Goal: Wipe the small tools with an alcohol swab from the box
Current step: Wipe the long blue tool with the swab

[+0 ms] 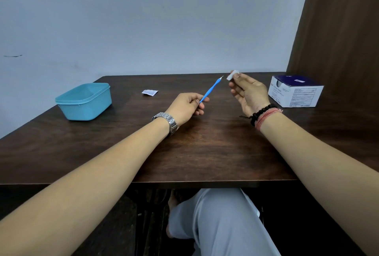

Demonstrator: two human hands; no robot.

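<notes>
The left hand (187,105) pinches the blue-handled tool (210,89) by its lower end above the bench (205,143), tip angled toward the white swab (232,74) clamped in the right hand's (249,91) fingers (238,75), seemingly so the tip can be wiped.

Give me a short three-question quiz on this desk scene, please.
1. True or false: the swab is touching the blue tool.
2. What does the left hand hold? A) the blue tool B) the torn wrapper C) the teal tub
3. The swab box sits on the table beside the ____ hand.

Key: 1 false, a small gap shows; 2 A; 3 right.
</notes>
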